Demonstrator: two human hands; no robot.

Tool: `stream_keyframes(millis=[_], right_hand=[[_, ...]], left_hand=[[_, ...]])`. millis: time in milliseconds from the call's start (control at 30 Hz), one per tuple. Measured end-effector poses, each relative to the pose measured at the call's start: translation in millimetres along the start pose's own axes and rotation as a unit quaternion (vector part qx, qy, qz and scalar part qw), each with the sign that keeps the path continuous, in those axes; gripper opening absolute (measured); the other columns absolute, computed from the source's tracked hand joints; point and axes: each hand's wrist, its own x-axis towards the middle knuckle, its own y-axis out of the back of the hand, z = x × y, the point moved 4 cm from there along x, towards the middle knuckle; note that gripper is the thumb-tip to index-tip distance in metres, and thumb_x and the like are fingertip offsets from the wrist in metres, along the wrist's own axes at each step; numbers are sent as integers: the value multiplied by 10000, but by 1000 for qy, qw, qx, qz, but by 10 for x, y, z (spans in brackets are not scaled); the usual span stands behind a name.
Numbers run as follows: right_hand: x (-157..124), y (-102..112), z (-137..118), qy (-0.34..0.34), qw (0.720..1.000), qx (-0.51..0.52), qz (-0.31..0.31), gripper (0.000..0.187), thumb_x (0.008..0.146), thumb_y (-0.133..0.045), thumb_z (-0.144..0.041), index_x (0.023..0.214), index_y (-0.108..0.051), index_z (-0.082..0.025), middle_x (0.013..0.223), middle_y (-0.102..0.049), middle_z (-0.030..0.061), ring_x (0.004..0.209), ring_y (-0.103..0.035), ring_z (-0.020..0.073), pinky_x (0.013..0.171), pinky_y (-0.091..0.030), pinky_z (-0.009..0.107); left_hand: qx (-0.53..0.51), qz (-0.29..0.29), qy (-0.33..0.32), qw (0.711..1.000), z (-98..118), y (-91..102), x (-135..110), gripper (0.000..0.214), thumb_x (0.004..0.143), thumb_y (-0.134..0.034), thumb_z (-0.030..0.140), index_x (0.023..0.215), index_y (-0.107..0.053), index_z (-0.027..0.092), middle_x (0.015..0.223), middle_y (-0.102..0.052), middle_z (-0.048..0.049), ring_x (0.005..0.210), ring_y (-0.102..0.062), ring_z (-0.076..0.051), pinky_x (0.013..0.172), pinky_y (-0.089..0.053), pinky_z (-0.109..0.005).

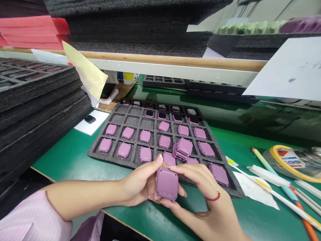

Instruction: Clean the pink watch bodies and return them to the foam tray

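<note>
Between both hands is a purple smartwatch case (167, 184), its plain back turned up towards me. My left hand (142, 182) grips it from the left, thumb along its upper corner and fingers partly hidden beneath. On the right, my right hand (203, 197) pinches its edges between thumb and index finger. Just beyond lies a black foam tray (142, 123) with many purple watch cases in its compartments, some with dark screens showing at the far side. A small pile of purple watch cases (185, 146) rests on the tray near my right hand.
Stacked foam trays (42, 100) rise at the left, near a black watch piece (89, 119) on white paper. To the right lie a roll of tape (293, 164), pens and a white tissue (255, 189). A shelf edge (160, 68) crosses above the green table.
</note>
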Motion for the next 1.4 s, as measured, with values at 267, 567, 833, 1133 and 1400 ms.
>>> stream_keyframes(millis=[267, 567, 833, 1133, 1400], right_hand=[[-7, -37, 6, 36, 999, -9, -19, 441, 921, -694, -281, 1321, -540, -178, 1044, -710, 96, 953, -670, 214, 824, -552, 345], [95, 261, 723, -160, 974, -123, 106, 358, 900, -661, -459, 1151, -659, -204, 1098, -716, 99, 1029, -681, 262, 926, -542, 434], [401, 181, 809, -197, 960, -141, -143, 637, 894, -635, -506, 1433, -507, -193, 1431, -602, 125, 1293, -597, 274, 1083, -477, 445], [946, 47, 659, -186, 870, -248, -383, 421, 653, -819, -234, 1068, -761, -202, 983, -788, 93, 971, -729, 326, 801, -537, 361], [1037, -102, 565, -169, 834, -308, -426, 398, 610, -765, -174, 1007, -771, -189, 920, -777, 116, 931, -723, 337, 690, -485, 322]], left_hand=[[23, 27, -3, 999, -1, 17, -10, 649, 778, -633, 775, 826, -670, 128, 753, -701, -60, 462, -478, -74, 434, -259, -227], [98, -1, 84, 992, -101, 65, -4, 645, 819, -524, 800, 852, -605, 160, 924, -772, -127, 443, -453, -77, 434, -263, -231], [143, 21, 74, 987, -107, 43, -2, 708, 678, -621, 843, 827, -605, 152, 861, -760, -128, 450, -459, -78, 455, -319, -234], [167, 20, 60, 984, -146, 63, 19, 742, 645, -616, 869, 799, -608, 143, 865, -759, -163, 454, -474, -89, 456, -335, -248], [172, 19, 54, 983, -152, 56, 33, 766, 534, -696, 871, 774, -587, 152, 789, -742, -105, 435, -491, -81, 441, -337, -234]])
